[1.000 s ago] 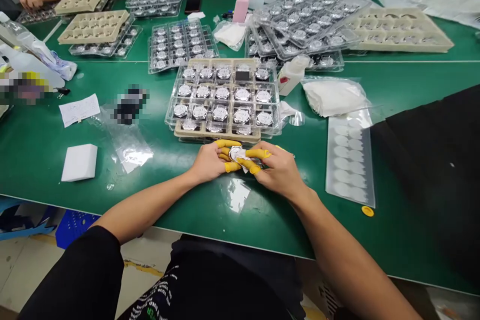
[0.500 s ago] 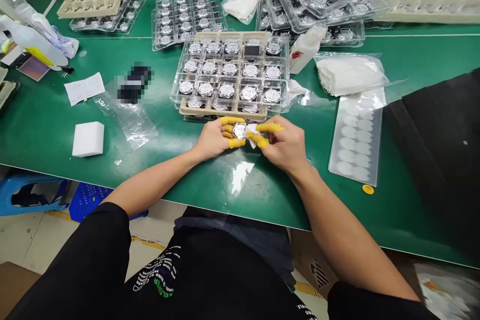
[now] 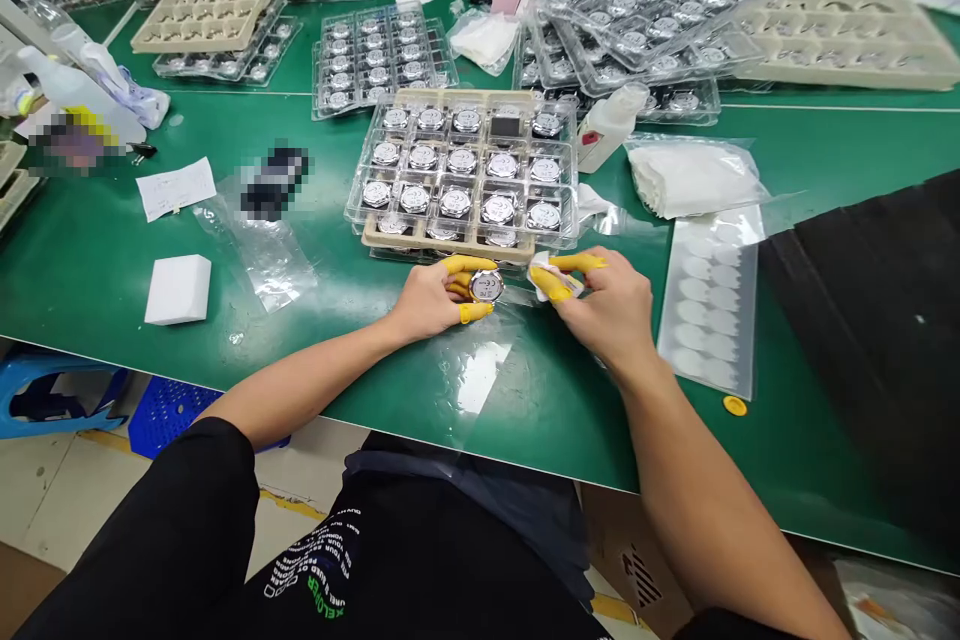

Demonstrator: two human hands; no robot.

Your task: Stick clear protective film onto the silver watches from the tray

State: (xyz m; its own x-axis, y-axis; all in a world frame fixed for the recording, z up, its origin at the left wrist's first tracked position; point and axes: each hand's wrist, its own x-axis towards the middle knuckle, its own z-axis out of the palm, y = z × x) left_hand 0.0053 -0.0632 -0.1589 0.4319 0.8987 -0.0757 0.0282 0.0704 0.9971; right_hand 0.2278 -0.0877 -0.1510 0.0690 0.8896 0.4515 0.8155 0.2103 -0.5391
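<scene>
Yellow finger cots cover several fingertips of both hands. My left hand (image 3: 439, 300) is closed around the edge of a round metal watch case (image 3: 487, 287), its printed back facing up. Right of it and apart from the case, my right hand (image 3: 600, 295) pinches a crumpled white wiping cloth (image 3: 546, 276) between thumb and fingers. Just beyond both hands lies a stack of trays, a clear plastic tray (image 3: 442, 182) on top with similar watch cases in its compartments. One compartment in the back row holds a dark square piece (image 3: 508, 125).
A white bottle (image 3: 611, 128) stands right of the trays, near bagged white cloths (image 3: 694, 175) and a sheet of round stickers (image 3: 705, 305). A white foam block (image 3: 178, 289) and a plastic bag (image 3: 274, 265) lie left. More trays (image 3: 664, 0) fill the back.
My right hand has drawn the cloth away from the watch case, to the right. The left hand still holds the case, and the camera view has tilted slightly upward.
</scene>
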